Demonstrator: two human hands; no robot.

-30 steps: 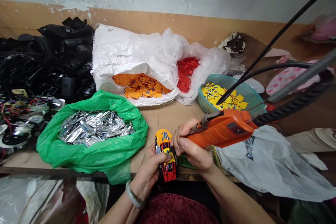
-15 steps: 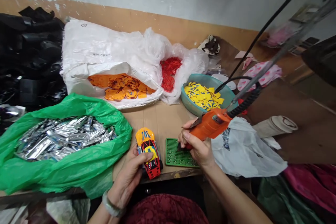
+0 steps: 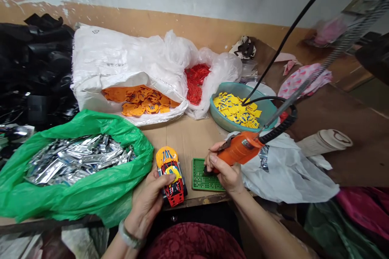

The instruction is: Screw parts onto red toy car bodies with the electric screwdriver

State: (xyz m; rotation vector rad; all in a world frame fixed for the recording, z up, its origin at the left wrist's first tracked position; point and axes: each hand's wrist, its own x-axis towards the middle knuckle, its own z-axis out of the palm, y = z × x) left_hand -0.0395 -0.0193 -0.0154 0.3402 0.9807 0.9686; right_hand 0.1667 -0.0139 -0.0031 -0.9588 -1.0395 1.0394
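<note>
A toy car (image 3: 170,175) with an orange hood, yellow roof and red frame rests in my left hand (image 3: 151,195), the thumb pressed on its roof. My right hand (image 3: 226,172) is wrapped round an orange electric screwdriver (image 3: 241,148), which hangs from a coiled spring and a black cable. The tool's tip is hidden, pointing left above a green perforated tray (image 3: 209,184). Car and screwdriver are apart. Small contents of the tray are too dark to make out.
A green bag (image 3: 91,119) of silvery parts lies left. Behind stand a white sack (image 3: 121,58) with orange panels, a plastic bag (image 3: 225,68) of red parts and a teal basin (image 3: 220,119) of yellow pieces. Black parts (image 3: 36,73) pile far left; a white bag (image 3: 291,174) lies right.
The screwdriver in my right hand has shifted slightly left and down. The car stays in my left hand, nearly unmoved. The view has turned a little.
</note>
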